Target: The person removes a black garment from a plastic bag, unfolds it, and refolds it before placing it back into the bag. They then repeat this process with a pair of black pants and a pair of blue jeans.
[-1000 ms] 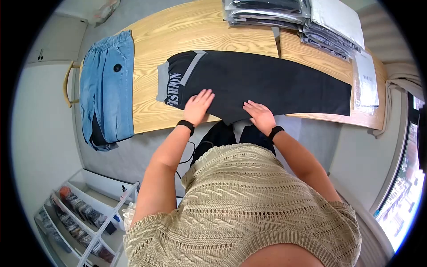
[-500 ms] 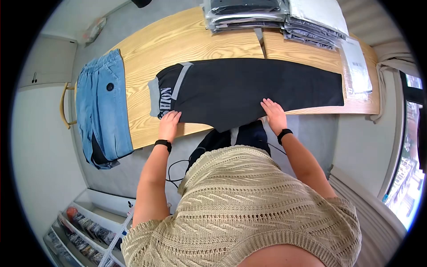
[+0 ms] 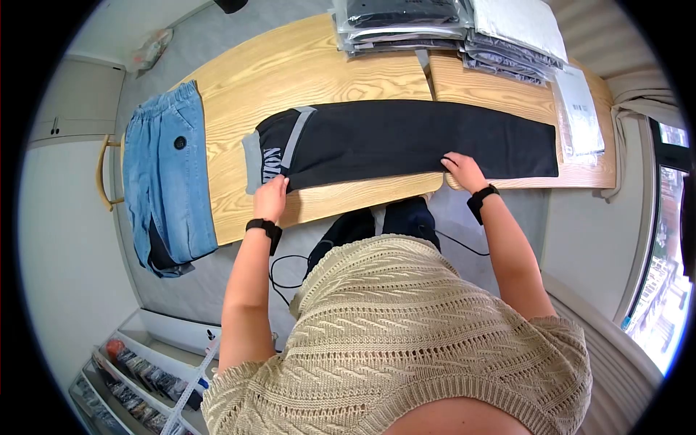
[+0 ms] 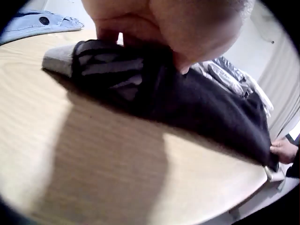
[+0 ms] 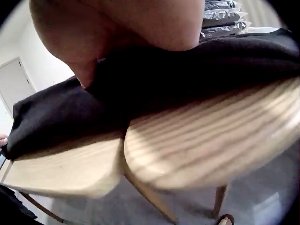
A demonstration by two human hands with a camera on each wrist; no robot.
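Note:
Black sweatpants (image 3: 377,138) lie lengthwise along the wooden table, with a grey waistband (image 3: 252,161) at the left, a grey stripe and pale lettering. Their near edge now runs nearly straight. My left hand (image 3: 271,199) pinches that edge beside the lettering, thumb and fingers on the cloth in the left wrist view. Farther along the same edge, my right hand (image 3: 465,172) grips the fabric with bent fingers. Its thumb (image 5: 86,77) presses into the black cloth in the right wrist view. Blue jeans (image 3: 170,174) lie folded at the table's left end.
Stacks of plastic-bagged garments (image 3: 406,29) stand at the back right, near a flat clear packet (image 3: 580,109). Two table tops (image 3: 319,206) meet at a seam under the sweatpants. A wooden chair (image 3: 107,174) is at the left, and a compartmented white bin (image 3: 163,337) sits lower left.
Both hands moved apart along the near edge, from lying flat on the sweatpants to pinching them. The crotch part that hung over the table edge is turned in, leaving a straighter edge.

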